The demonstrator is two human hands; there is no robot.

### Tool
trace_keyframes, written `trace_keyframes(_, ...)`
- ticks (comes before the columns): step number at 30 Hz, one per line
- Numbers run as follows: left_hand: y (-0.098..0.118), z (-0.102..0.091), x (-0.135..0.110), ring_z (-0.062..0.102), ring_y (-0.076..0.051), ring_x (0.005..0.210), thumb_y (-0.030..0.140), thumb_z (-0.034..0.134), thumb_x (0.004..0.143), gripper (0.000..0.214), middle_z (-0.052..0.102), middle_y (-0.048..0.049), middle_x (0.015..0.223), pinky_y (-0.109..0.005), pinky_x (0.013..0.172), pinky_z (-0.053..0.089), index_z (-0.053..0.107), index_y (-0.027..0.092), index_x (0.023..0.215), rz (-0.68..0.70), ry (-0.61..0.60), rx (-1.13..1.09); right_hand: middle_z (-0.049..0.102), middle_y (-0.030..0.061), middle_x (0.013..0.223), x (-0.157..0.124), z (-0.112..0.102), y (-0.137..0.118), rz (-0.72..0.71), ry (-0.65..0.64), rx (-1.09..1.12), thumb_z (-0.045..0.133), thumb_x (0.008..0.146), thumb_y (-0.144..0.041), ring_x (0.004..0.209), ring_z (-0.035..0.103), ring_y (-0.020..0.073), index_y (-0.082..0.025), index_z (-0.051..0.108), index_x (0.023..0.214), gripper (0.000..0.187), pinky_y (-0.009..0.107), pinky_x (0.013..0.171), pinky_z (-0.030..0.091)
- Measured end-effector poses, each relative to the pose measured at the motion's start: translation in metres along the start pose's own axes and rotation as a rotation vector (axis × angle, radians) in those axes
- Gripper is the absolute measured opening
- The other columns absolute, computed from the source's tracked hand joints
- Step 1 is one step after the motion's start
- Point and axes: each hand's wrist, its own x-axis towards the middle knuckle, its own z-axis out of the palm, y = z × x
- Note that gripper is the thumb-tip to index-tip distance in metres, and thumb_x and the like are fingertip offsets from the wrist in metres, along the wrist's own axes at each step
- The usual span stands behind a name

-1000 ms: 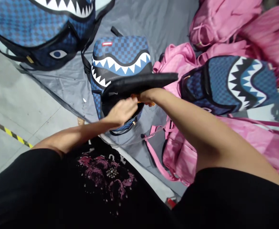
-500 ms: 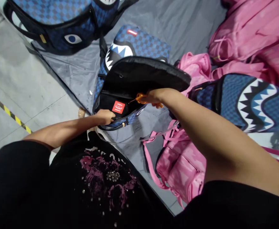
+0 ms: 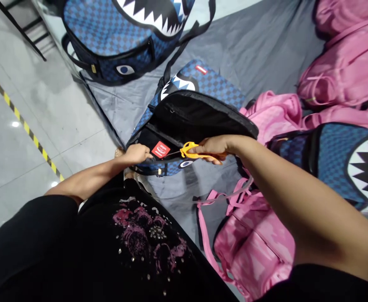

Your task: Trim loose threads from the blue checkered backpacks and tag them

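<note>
A blue checkered backpack [image 3: 218, 86] with shark teeth and an eye lies unzipped, its black-lined flap [image 3: 202, 111] raised. Inside the opening is a red square label [image 3: 160, 149]. My left hand [image 3: 137, 153] is closed on the edge of the opening, left of the label. In my right hand [image 3: 213, 147] is a yellow-handled tool [image 3: 188, 149], held at the opening's right side. Its thin tip points left toward the label; I cannot tell its exact kind. My fingers partly cover its handle.
A larger blue shark-mouth bag [image 3: 108, 33] stands at upper left. Pink bags [image 3: 344, 71] are piled at right, another blue shark bag [image 3: 331, 155] below them. A pink camouflage backpack [image 3: 253, 243] lies nearer me. Grey sheeting [image 3: 240, 42] lies underneath; yellow-black tape [image 3: 23, 121] crosses the floor.
The view has shifted, so the bags appear lower and farther right. The yellow-handled tool shows more plainly, its tip across the opening. My left hand keeps its hold on the edge.
</note>
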Motion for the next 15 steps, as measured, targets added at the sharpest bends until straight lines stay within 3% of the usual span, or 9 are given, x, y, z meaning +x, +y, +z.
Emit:
trace_keyframes(3,0.006,0.016,-0.033,0.065,-0.02,0.096,0.034,0.055,0.091,0.021,0.073,-0.0044,0.097,-0.029,0.084,0.042,0.073,0.024,0.091,0.28,-0.034,0.031,0.046,-0.0021,0.049,0.001,-0.005,0.003,0.041,0.059,-0.026,0.062,0.087,-0.062,0.037,0.043,0.0108,-0.02,0.055,0.065,0.047,0.024,0.038,0.034)
trace_keyframes(5,0.005,0.03,-0.057,0.062,-0.022,0.101,0.028,0.053,0.093,0.024,0.071,-0.0072,0.103,-0.033,0.092,0.04,0.07,0.022,0.108,0.498,-0.002,0.118,0.047,-0.0023,0.05,0.001,-0.008,0.007,-0.002,0.04,0.042,0.061,0.086,-0.064,0.037,0.045,0.0113,-0.021,0.053,0.066,0.048,0.024,0.038,0.035)
trace_keyframes(7,0.002,0.041,-0.073,0.06,-0.023,0.1,0.024,0.049,0.095,0.034,0.069,-0.0107,0.107,-0.037,0.09,0.04,0.062,0.018,0.126,0.623,0.054,0.225,0.047,-0.0026,0.05,0.003,-0.01,0.009,-0.061,-0.007,0.111,0.06,0.085,-0.066,0.036,0.045,0.0112,-0.021,0.052,0.066,0.05,0.024,0.038,0.036)
trace_keyframes(12,-0.006,0.052,-0.079,0.059,-0.025,0.092,0.015,0.048,0.093,0.035,0.066,-0.013,0.102,-0.039,0.08,0.043,0.064,0.019,0.124,0.637,0.089,0.255,0.047,-0.0027,0.043,0.007,0.004,0.012,-0.106,-0.029,0.104,0.062,0.087,-0.058,0.031,0.042,0.0109,-0.021,0.053,0.067,0.043,0.022,0.034,0.029)
trace_keyframes(15,-0.018,0.051,-0.078,0.061,-0.024,0.093,0.012,0.053,0.086,0.034,0.067,-0.0107,0.099,-0.039,0.083,0.046,0.07,0.023,0.114,0.515,0.096,0.06,0.046,-0.0029,0.038,-0.01,0.032,0.027,-0.14,0.017,0.174,0.066,0.085,-0.043,0.029,0.039,0.0079,-0.017,0.056,0.065,0.034,0.018,0.034,0.024)
